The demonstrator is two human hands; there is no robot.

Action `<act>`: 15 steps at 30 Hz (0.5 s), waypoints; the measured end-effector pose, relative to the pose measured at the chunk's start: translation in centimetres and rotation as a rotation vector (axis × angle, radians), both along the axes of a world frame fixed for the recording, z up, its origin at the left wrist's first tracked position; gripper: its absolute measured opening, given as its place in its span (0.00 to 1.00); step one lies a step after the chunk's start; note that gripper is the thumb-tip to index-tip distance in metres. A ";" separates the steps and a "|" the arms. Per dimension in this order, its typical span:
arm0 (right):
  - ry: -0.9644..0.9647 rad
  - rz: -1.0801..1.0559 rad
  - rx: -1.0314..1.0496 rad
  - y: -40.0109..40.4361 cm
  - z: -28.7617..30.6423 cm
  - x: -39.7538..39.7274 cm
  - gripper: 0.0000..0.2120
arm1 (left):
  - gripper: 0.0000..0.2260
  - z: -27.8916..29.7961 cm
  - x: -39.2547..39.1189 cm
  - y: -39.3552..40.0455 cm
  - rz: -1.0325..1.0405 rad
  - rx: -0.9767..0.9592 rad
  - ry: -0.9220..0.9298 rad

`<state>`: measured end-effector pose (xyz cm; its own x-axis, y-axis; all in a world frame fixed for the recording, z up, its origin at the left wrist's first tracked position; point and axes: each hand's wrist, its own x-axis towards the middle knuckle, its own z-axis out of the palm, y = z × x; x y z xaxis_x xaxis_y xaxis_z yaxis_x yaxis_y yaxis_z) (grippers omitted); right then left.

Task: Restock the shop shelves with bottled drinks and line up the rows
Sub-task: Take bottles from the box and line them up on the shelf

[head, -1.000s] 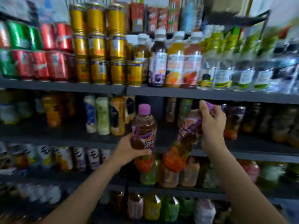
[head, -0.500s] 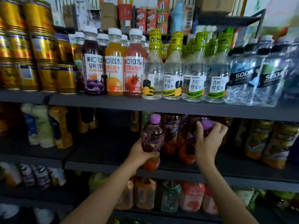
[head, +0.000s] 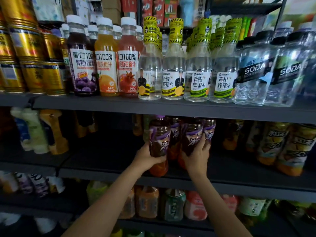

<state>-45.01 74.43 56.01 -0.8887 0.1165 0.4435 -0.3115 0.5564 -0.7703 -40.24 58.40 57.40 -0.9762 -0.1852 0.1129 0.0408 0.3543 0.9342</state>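
Note:
Two brown tea bottles with purple labels and orange bases stand upright on the dark middle shelf [head: 109, 170]. My left hand [head: 147, 157] grips the left bottle [head: 159, 139] round its lower body. My right hand [head: 197, 155] grips the right bottle [head: 191, 135] at its waist, fingers wrapped round its right side. Both bottles sit at the shelf's front, with more bottles of the same kind [head: 209, 130] right behind and beside them. Their caps are partly hidden under the shelf above.
The upper shelf [head: 171, 108] carries gold cans [head: 32, 69], juice bottles [head: 106, 65], honey-water bottles [head: 174, 72] and soda bottles [head: 254, 74]. Yellow-labelled drinks [head: 273, 144] stand to the right on the middle shelf, pale bottles [head: 34, 132] to the left with dark bare shelf between. Mixed bottles [head: 172, 204] fill the lower shelf.
Both hands have carried their bottles forward and under the upper shelf onto the middle shelf. My right hand slid from the cap down to the bottle's waist, and that bottle went from tilted to upright.

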 end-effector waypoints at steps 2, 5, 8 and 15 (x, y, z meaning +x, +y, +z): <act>-0.054 -0.022 -0.019 -0.3 -0.6 0.0 0.39 | 0.25 0.2 0.1 0.1 -0.008 -0.023 0.008; -0.071 -0.048 0.018 -0.1 -0.3 -0.7 0.35 | 0.23 0.3 0.2 0.3 -0.011 -0.028 0.017; -0.096 -0.050 0.026 0.5 0.1 -1.5 0.35 | 0.25 0.3 0.3 0.3 0.002 -0.055 0.017; -0.089 -0.053 0.001 1.6 0.2 -2.3 0.33 | 0.27 0.8 -0.1 2.2 -0.034 -0.147 -0.008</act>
